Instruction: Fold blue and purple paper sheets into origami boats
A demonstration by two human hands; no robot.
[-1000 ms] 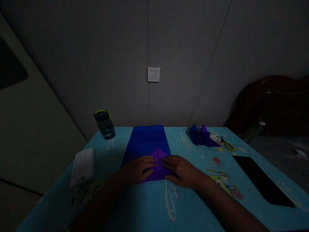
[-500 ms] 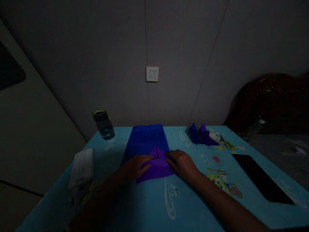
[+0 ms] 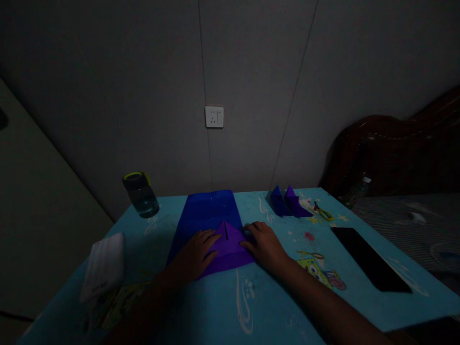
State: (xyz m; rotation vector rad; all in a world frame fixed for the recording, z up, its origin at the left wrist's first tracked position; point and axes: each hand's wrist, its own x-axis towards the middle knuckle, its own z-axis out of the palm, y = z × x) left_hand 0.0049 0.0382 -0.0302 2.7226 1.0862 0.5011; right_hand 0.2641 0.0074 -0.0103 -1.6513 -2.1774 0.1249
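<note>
A purple sheet of paper (image 3: 230,247), folded to a point at its far end, lies on the light blue table (image 3: 273,306). My left hand (image 3: 192,254) rests flat on its left side with fingers stretched out. On the paper's right edge my right hand (image 3: 264,244) presses down, fingers extended. A larger blue sheet (image 3: 204,213) lies under and beyond the purple one.
A glass jar with a green rim (image 3: 140,194) stands at the back left. A white pack (image 3: 104,266) lies at the left edge. Two small folded paper shapes (image 3: 285,202) and scissors (image 3: 323,213) sit at the back right, a black phone (image 3: 370,258) at the right.
The camera has swung a little to the right and down. Both hands have shifted slightly on the purple paper, and its two top flaps now lie flatter, forming a point.
</note>
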